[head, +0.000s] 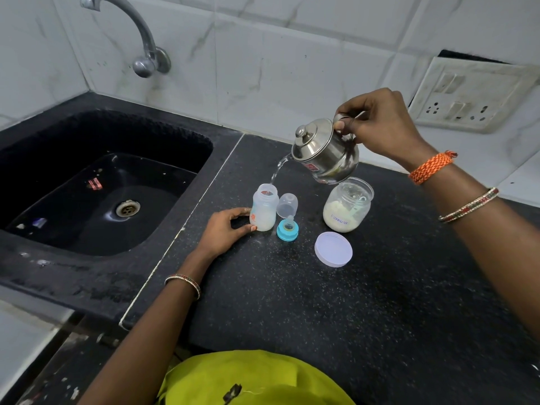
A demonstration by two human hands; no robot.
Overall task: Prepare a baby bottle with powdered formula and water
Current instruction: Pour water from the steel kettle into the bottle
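Behind the kettle (325,153), its handle hides under fingers (346,124).

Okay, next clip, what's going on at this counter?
A person is filling a baby bottle with water. The right hand tilts a small steel kettle and a thin stream falls into the open bottle, which the left hand steadies on the black counter. Whitish contents sit at the bottle's bottom. The formula jar stands open, its lid, the teat ring and clear cap lying nearby.

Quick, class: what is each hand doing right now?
Left hand: closed on the baby bottle.
Right hand: closed on the steel kettle, pouring.
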